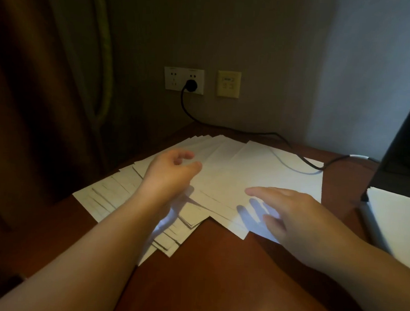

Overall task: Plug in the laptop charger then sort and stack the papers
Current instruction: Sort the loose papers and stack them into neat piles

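Several white papers [236, 175] lie fanned out across the brown wooden desk [213, 268]. My left hand [172, 170] hovers over the left part of the fan, fingers loosely curled and holding nothing. My right hand [288, 210] is spread above the near right sheets, fingers straight, casting a shadow on them. A black charger plug [191, 84] sits in the white wall socket [184, 80]. Its black cable [293, 149] runs over the desk and the papers' far corner toward the laptop [404, 145] at the right edge.
A yellowish wall plate [228, 84] is right of the socket. Dark curtains [49, 89] hang at the left. Another white sheet [396, 217] lies on the laptop's base at the right. The desk's left edge runs close beside the papers.
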Demonstrator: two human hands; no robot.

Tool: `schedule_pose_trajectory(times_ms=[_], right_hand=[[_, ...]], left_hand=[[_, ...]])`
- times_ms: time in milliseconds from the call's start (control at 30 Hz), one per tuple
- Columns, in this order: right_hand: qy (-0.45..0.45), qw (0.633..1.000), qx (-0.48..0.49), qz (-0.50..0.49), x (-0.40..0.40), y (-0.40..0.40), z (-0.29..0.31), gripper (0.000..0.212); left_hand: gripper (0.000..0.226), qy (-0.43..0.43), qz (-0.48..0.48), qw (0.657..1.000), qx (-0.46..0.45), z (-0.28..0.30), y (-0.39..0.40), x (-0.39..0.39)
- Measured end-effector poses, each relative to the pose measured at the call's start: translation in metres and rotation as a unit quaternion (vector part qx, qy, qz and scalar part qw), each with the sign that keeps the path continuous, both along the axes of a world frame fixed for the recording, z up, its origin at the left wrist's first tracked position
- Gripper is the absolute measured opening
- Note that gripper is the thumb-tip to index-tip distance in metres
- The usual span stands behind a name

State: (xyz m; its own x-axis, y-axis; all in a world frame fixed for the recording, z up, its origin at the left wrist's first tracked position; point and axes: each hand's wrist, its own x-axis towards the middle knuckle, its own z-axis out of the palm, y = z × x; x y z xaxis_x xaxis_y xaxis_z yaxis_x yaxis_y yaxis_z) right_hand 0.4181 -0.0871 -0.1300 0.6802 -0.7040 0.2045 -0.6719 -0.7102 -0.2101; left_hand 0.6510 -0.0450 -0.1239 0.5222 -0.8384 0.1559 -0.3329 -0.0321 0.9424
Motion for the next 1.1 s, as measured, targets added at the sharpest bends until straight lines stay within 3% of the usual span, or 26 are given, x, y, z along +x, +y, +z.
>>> schedule_pose_trajectory(times_ms=[133,300,467,633,767,967,1033,1100], right_hand=[[-0.005,1.0,0.023,-0.006,0.002,0.002,-0.001,0.059],[0.018,0.999,-0.036,0.017,0.004,0.003,-0.002,0.062],[0.042,0.998,-0.03,0.046,0.008,-0.001,-0.005,0.059],[-0.021,0.999,-0.009,0.036,0.006,0.005,-0.003,0.061],[-0.058,0.997,0.031,0.044,0.009,0.015,0.003,0.079],[-0.062,0.996,-0.048,0.042,0.009,0.012,-0.001,0.096],[-0.094,0.992,-0.079,0.032,0.006,0.008,-0.001,0.088],[-0.133,0.985,-0.105,0.026,0.003,0.005,-0.004,0.07]], left_hand=[[0.038,0.111,-0.028,0.993,0.023,0.005,0.002,0.004],[0.04,0.133,-0.083,0.986,0.055,0.005,0.004,-0.001],[0.027,0.207,-0.112,0.97,0.067,0.005,0.005,-0.008],[0.033,0.231,-0.13,0.962,0.066,0.008,0.007,-0.012],[0.044,0.275,-0.168,0.945,0.051,0.013,0.008,-0.014],[0.053,0.314,-0.232,0.921,-0.012,0.02,0.011,-0.018],[0.061,0.243,-0.189,0.951,-0.031,0.018,0.007,-0.015],[0.06,0.019,-0.081,0.997,0.002,0.011,0.001,-0.005]])
